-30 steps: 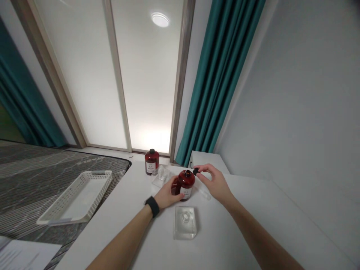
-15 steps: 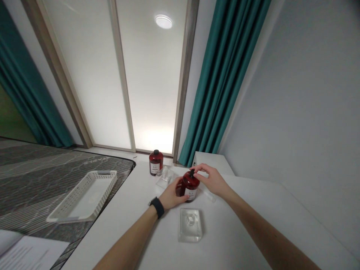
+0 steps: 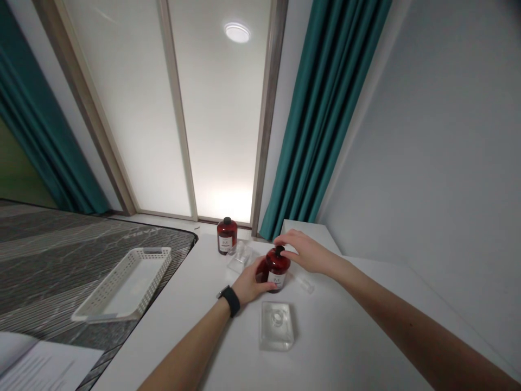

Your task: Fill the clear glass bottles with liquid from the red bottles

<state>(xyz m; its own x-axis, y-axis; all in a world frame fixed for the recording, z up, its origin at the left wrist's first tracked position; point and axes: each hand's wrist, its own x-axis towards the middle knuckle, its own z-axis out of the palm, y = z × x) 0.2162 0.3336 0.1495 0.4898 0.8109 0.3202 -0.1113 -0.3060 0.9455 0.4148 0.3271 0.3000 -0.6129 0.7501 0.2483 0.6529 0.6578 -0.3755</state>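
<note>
A dark red bottle [image 3: 278, 263] with a white label and a black cap [image 3: 279, 250] stands upright on the white table. My left hand [image 3: 252, 282] is wrapped round the bottle's left side, thumb across its front near the label. The fingers of my right hand [image 3: 303, 251] are closed about the black cap from above and the right. Just nearer to me lies a clear square glass bottle [image 3: 277, 327] with a round neck. Behind my left hand are another clear glass piece [image 3: 240, 258] and a second red bottle [image 3: 227, 236], capped.
A small clear tube-like piece [image 3: 304, 283] lies under my right forearm. To the left, a white perforated basket [image 3: 126, 285] sits on a dark patterned surface [image 3: 49, 255], with an open booklet [image 3: 44, 361] in front. A white cabinet [image 3: 311, 234] stands behind the table.
My right hand has turned a little about the cap, and its forearm has swung out to the right. The left hand stays on the bottle.
</note>
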